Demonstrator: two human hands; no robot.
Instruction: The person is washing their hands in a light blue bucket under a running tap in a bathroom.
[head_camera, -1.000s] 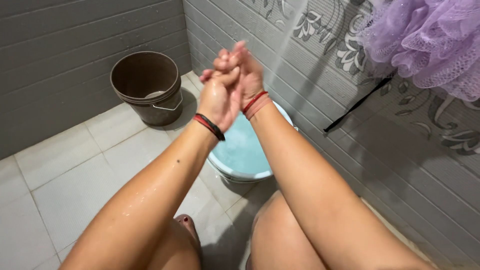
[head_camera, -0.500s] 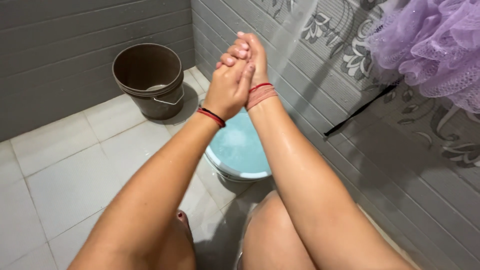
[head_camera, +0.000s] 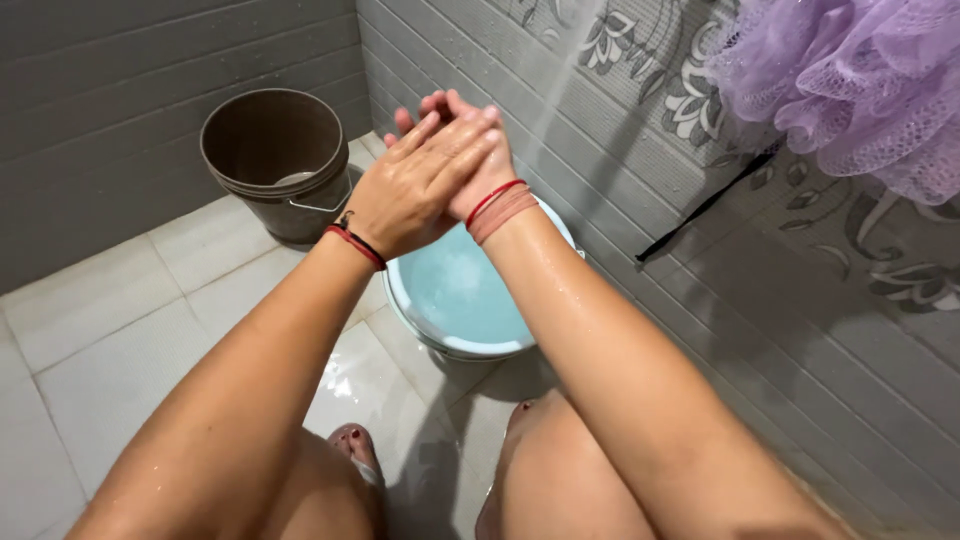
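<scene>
My left hand (head_camera: 412, 185) lies flat over my right hand (head_camera: 478, 172), palm against the back of it, fingers straight and spread. Both are wet and held above a light blue bucket (head_camera: 405, 305) full of water. A thin stream of water (head_camera: 560, 75) falls past the fingertips from the upper right. Neither hand holds anything. My left wrist carries a red and black band, my right wrist several red threads. Most of my right hand is covered by the left.
A brown bucket (head_camera: 275, 160) stands in the corner at the back left. A purple mesh bath sponge (head_camera: 850, 85) hangs on the patterned tiled wall at upper right. White floor tiles (head_camera: 120, 330) spread to the left. My knees and feet are below.
My hands were clasped with fingers interlocked; now the left hand has flattened and slid over the back of the right, and both sit a little lower and more to the left.
</scene>
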